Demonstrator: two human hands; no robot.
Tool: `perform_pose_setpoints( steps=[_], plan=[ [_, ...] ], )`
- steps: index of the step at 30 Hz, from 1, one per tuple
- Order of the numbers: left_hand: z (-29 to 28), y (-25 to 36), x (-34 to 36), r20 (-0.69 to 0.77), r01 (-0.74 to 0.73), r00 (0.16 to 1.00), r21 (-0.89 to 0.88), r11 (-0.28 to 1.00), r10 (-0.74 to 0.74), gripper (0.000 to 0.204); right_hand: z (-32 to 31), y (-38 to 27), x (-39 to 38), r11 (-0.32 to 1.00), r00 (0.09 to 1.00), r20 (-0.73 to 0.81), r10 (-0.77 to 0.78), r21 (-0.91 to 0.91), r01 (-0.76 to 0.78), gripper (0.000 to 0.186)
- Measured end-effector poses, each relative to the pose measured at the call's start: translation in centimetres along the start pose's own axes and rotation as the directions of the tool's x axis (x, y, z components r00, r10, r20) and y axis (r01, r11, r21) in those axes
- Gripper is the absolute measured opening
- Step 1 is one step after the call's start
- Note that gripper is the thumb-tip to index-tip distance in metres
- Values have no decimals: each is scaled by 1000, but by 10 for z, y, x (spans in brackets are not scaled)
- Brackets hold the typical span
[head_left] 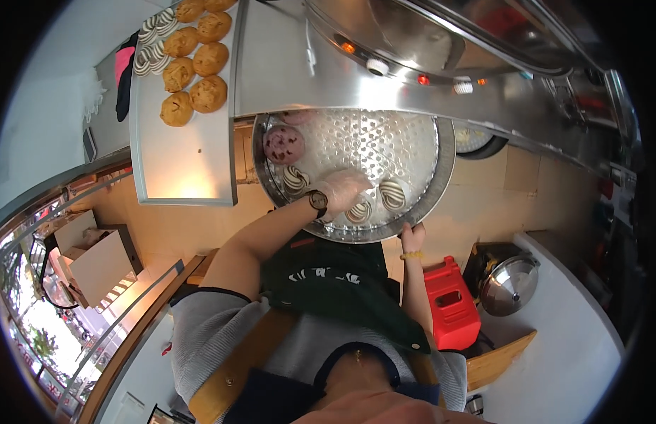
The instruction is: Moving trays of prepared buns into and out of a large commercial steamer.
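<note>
A round metal steamer tray point(441, 152) with a perforated base is in front of me at waist height. My left hand point(343, 189), in a clear plastic glove, reaches into it with fingers stretched out to the right; its palm side is hidden. Striped dark-and-white twisted buns lie around it: one bun point(392, 196) by the fingertips, another bun point(358, 211) just below the hand, a third bun point(295, 180) to the left. Purplish round buns point(283, 145) sit at the tray's left edge. My right hand point(413, 237) is closed on the near right rim.
At the upper left, a rectangular metal tray point(183, 159) bears several brown buns point(208, 94) and striped buns point(151, 58). A steel counter unit point(293, 67) with knobs borders the far side. A red plastic stool point(451, 304) and a lidded metal pot point(508, 284) stand at lower right.
</note>
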State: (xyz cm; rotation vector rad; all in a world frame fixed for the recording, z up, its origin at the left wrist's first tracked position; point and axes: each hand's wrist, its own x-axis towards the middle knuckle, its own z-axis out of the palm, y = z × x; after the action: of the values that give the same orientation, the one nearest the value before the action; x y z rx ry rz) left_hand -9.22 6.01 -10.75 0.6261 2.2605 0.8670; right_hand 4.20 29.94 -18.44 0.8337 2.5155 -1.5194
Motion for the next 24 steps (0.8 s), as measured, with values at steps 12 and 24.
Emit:
perform_pose_setpoints(
  steps=[12,24],
  plan=[
    [52,39,85,280,-493,870,510,705,406,32,-2,-2,-1,989,987,60,150,-7,-150,21],
    [-20,-36,2,16,-7,980,-994,-113,-199,37,-4,-25,5,989,981,129,147,-43,-142,18]
  ],
)
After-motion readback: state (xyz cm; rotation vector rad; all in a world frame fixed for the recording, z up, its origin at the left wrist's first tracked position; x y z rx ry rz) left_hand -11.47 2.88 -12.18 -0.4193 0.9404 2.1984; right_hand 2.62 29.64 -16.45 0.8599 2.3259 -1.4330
